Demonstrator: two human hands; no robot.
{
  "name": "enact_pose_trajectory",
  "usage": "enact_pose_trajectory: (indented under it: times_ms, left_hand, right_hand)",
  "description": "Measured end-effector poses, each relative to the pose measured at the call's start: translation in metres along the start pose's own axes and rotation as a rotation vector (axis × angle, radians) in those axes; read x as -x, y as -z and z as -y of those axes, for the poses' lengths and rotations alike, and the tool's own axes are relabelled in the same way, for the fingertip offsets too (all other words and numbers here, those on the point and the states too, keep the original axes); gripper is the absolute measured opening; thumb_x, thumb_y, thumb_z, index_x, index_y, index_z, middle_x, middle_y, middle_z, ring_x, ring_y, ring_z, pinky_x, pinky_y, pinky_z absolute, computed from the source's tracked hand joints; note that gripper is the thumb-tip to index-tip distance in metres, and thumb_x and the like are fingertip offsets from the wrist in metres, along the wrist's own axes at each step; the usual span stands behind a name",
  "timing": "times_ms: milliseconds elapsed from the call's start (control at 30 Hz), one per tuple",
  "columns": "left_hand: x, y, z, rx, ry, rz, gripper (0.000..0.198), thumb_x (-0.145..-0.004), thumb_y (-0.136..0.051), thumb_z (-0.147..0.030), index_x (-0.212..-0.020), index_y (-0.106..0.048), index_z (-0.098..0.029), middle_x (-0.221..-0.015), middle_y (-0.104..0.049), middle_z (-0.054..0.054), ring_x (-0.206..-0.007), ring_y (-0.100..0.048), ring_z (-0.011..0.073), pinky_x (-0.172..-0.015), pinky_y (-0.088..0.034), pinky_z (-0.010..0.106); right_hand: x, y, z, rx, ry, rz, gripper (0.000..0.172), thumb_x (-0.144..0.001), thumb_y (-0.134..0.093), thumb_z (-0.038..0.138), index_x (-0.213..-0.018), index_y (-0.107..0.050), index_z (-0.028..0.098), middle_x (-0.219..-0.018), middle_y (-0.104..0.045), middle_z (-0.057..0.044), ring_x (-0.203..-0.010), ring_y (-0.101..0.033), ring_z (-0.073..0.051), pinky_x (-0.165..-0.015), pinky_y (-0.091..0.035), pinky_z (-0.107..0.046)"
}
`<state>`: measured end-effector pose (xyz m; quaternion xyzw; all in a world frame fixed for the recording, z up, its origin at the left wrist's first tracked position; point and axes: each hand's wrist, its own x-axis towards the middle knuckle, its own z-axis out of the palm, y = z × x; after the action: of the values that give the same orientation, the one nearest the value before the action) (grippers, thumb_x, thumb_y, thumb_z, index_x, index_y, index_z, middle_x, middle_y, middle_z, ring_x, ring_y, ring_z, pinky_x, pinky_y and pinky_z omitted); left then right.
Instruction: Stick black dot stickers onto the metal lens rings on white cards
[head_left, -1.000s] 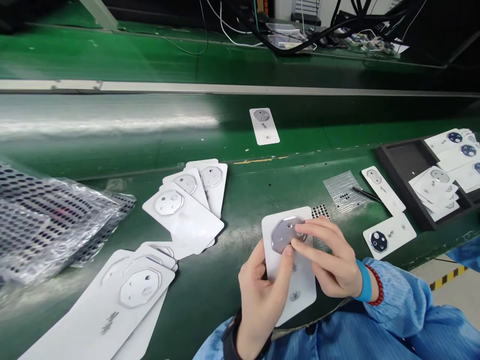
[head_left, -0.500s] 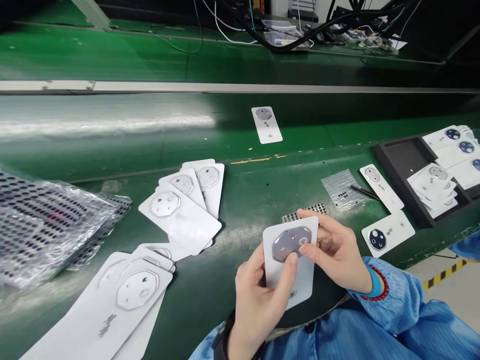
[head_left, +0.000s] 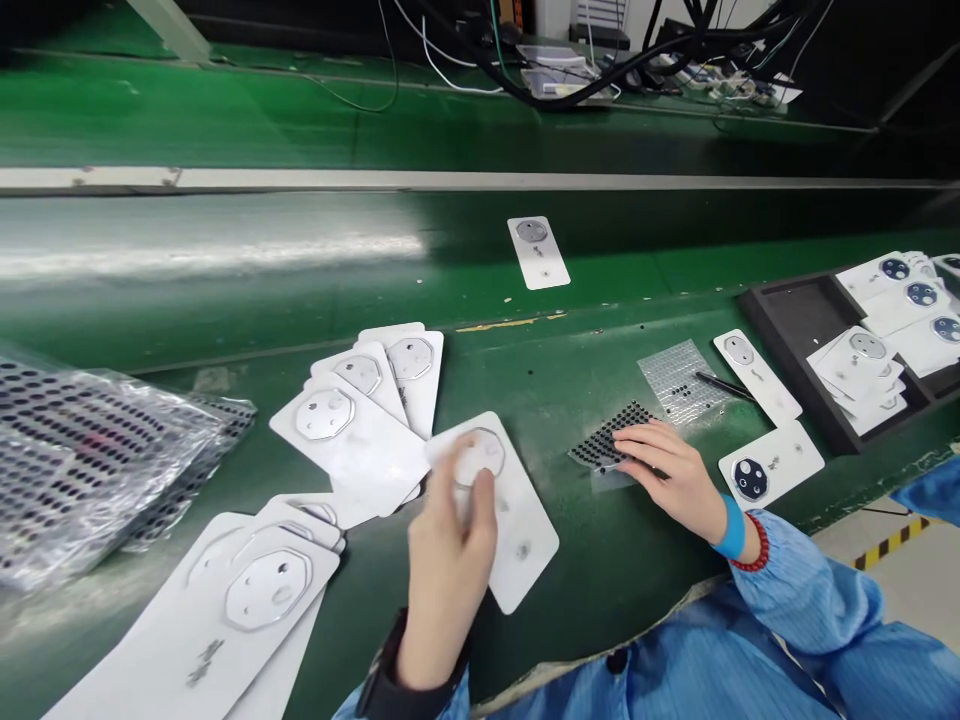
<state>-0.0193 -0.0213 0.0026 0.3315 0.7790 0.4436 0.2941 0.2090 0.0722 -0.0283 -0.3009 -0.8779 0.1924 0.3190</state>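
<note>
My left hand [head_left: 450,545], smeared by motion, is over a white card-shaped panel [head_left: 517,520] with a pale grey octagonal camera area at its upper end. Its thumb and index finger are apart over that area, and the panel lies slanted at the table's front. To the right, my right hand [head_left: 671,475] has its fingers closed on the near right edge of a small sheet of black dots [head_left: 611,437]. Its fingertips cover part of that sheet. Beyond it lies a clear sheet [head_left: 679,375] with a few black dots, and a black pen-like tool [head_left: 725,386] overlaps its right side.
Fanned white panels [head_left: 375,470] and another overlapping pile [head_left: 202,620] lie left, beside plastic-wrapped dotted sheets [head_left: 97,450]. One panel [head_left: 544,262] lies farther back. Two panels, one pale-topped [head_left: 765,385] and one dark-topped [head_left: 787,462], lie near a black tray [head_left: 795,350] holding several more.
My left hand has moved left and lowered the panel to the table, its fingers now spread. My right hand has left the panel and closed on the black-dot sheet.
</note>
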Motion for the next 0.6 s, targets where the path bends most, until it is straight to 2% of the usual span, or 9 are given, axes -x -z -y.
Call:
enact_pose_trajectory:
  times_ms: [67, 100, 167, 300, 433, 500, 600]
  left_hand:
    - [0.002, -0.009, -0.002, 0.019, -0.017, 0.207, 0.031, -0.083, -0.058, -0.041, -0.092, -0.074, -0.015, -0.074, -0.071, 0.006, -0.066, -0.065, 0.0213, -0.057, -0.049, 0.027]
    - [0.004, -0.015, -0.004, 0.085, -0.019, 0.296, 0.033, -0.084, -0.056, -0.043, -0.081, -0.074, -0.015, -0.072, -0.071, 0.006, -0.067, -0.065, 0.0216, -0.059, -0.049, 0.028]
    - [0.008, -0.025, -0.011, 0.25, 0.009, 0.399, 0.035, -0.083, -0.058, -0.045, -0.07, -0.073, -0.015, -0.067, -0.07, 0.006, -0.064, -0.062, 0.0206, -0.058, -0.048, 0.027]
    - [0.011, -0.037, -0.018, 0.383, 0.062, 0.392, 0.031, -0.077, -0.068, -0.041, -0.062, -0.07, -0.014, -0.06, -0.066, 0.004, -0.055, -0.053, 0.0157, -0.051, -0.043, 0.025]
    - [0.012, -0.038, -0.014, 0.45, 0.087, 0.447, 0.029, -0.077, -0.071, -0.042, -0.069, -0.075, -0.015, -0.063, -0.067, 0.004, -0.059, -0.055, 0.0159, -0.056, -0.044, 0.025]
    - [0.013, -0.038, -0.011, 0.523, 0.16, 0.486, 0.031, -0.077, -0.071, -0.044, -0.071, -0.077, -0.014, -0.06, -0.065, 0.003, -0.055, -0.051, 0.0138, -0.054, -0.042, 0.024]
    - [0.013, -0.038, -0.01, 0.655, 0.311, 0.525, 0.035, -0.076, -0.072, -0.047, -0.072, -0.077, -0.012, -0.057, -0.063, 0.003, -0.051, -0.048, 0.0114, -0.052, -0.038, 0.023]
  right_hand:
    - [-0.005, 0.007, 0.009, -0.01, 0.036, -0.051, 0.02, -0.091, -0.062, 0.015, -0.11, -0.067, 0.018, -0.109, -0.073, -0.01, -0.101, -0.068, -0.02, -0.101, -0.05, -0.048]
    - [-0.008, 0.01, 0.014, -0.006, 0.066, -0.057, 0.022, -0.091, -0.062, 0.014, -0.113, -0.067, 0.018, -0.109, -0.073, -0.01, -0.103, -0.068, -0.02, -0.101, -0.049, -0.048]
    - [-0.012, 0.014, 0.022, -0.006, 0.119, -0.032, 0.025, -0.091, -0.061, 0.015, -0.116, -0.066, 0.018, -0.109, -0.072, -0.011, -0.105, -0.067, -0.021, -0.102, -0.048, -0.049]
    - [-0.022, 0.011, 0.031, -0.168, 0.119, 0.045, 0.024, -0.091, -0.063, 0.023, -0.114, -0.067, 0.018, -0.112, -0.07, -0.013, -0.107, -0.065, -0.023, -0.098, -0.052, -0.049]
    - [-0.034, 0.002, 0.035, -0.27, 0.053, -0.003, 0.015, -0.093, -0.057, 0.015, -0.098, -0.071, 0.018, -0.096, -0.07, -0.008, -0.09, -0.066, -0.017, -0.08, -0.059, -0.035]
    - [-0.037, -0.002, 0.035, -0.241, 0.105, -0.001, 0.016, -0.093, -0.055, 0.012, -0.095, -0.07, 0.016, -0.093, -0.07, -0.008, -0.086, -0.066, -0.016, -0.074, -0.059, -0.031]
    - [-0.038, -0.004, 0.035, -0.138, 0.239, 0.034, 0.015, -0.094, -0.054, 0.011, -0.095, -0.068, 0.015, -0.095, -0.071, -0.009, -0.088, -0.066, -0.017, -0.078, -0.059, -0.033]
